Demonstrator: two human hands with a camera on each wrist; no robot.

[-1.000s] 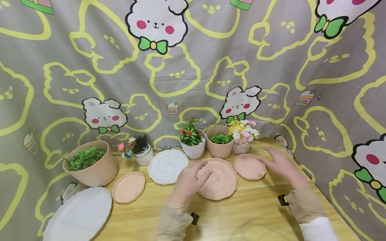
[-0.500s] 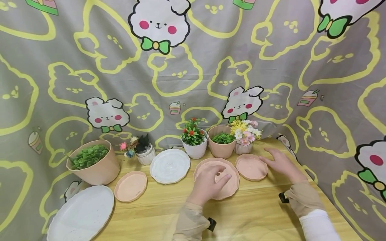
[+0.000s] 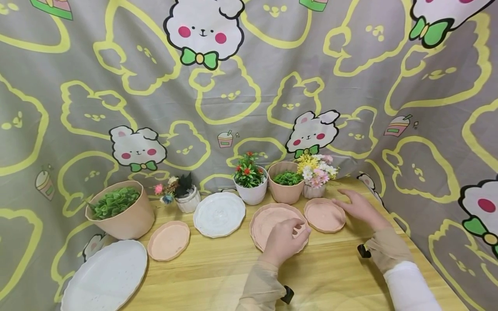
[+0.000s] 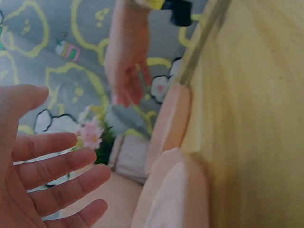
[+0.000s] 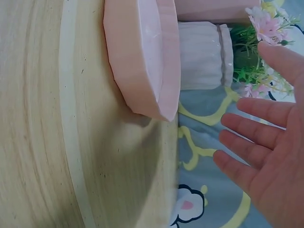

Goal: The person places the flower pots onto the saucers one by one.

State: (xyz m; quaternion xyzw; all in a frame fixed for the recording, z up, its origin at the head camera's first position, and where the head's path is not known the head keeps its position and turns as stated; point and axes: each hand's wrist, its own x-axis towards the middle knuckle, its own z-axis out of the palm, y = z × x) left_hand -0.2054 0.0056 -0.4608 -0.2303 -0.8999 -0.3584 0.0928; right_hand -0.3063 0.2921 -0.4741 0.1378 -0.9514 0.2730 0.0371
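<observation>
In the head view my left hand (image 3: 283, 242) hovers over the front right of the larger pink saucer (image 3: 268, 218), holding nothing. Its fingers are spread and slightly bent in the left wrist view. Just right of the smaller pink saucer (image 3: 323, 214) is my right hand (image 3: 359, 209), its fingertips close to the rim. The right wrist view shows this right hand (image 5: 270, 133) with fingers apart and a gap between it and the saucer (image 5: 135, 61). Behind that saucer stands a small white pot (image 5: 204, 54) of pink, white and yellow flowers (image 3: 317, 170).
Along the back stand a pink pot with green leaves (image 3: 286, 188), a white pot with red flowers (image 3: 250, 185) and a small ribbed pot (image 3: 188, 199). A white saucer (image 3: 219, 214), a pink saucer (image 3: 168, 240), a large pink pot (image 3: 130, 216) and a large white tray (image 3: 105, 276) lie leftward.
My left hand has moved right across the larger pink saucer, from its left edge to its front right. The right hand has stayed nearly in place beside the smaller saucer.
</observation>
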